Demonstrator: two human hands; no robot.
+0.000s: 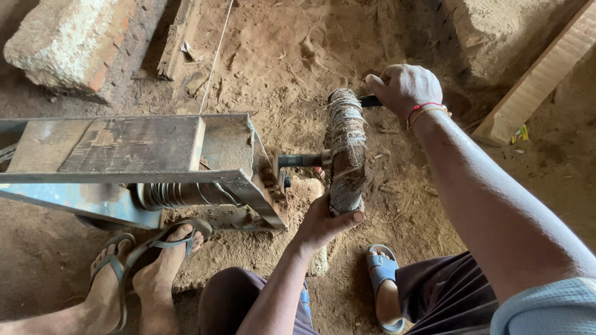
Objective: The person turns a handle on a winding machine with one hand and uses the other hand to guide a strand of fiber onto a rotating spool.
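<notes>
Both hands are on the wheel, left hand cupping its bottom rim, right hand clenched round the crank handle up top; fibre-wrapped on its axle beside the metal frame, it looks heavy, stiff and rough, best gripped by that handle.

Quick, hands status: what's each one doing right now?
Left hand: closed around the lower edge of the fibre-wrapped wheel.
Right hand: closed on the dark handle at the wheel's top.
</notes>
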